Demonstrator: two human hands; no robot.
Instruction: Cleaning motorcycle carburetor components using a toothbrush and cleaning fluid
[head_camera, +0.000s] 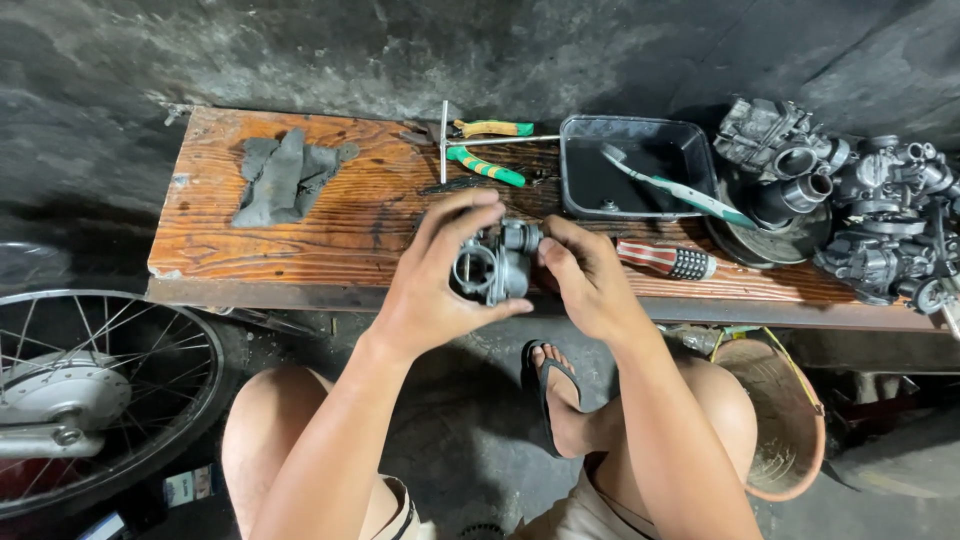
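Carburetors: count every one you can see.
About 4: one carburetor held in both hands above the plank, roughly three more carburetors piled at its right end. The pile overlaps, so others may be hidden.

Bare plank (330, 235) left of centre, beyond grey rag (285, 178). Right end crowded: black tray (640, 165), carburettor heap (860, 205). Pliers (487, 150) block far edge.
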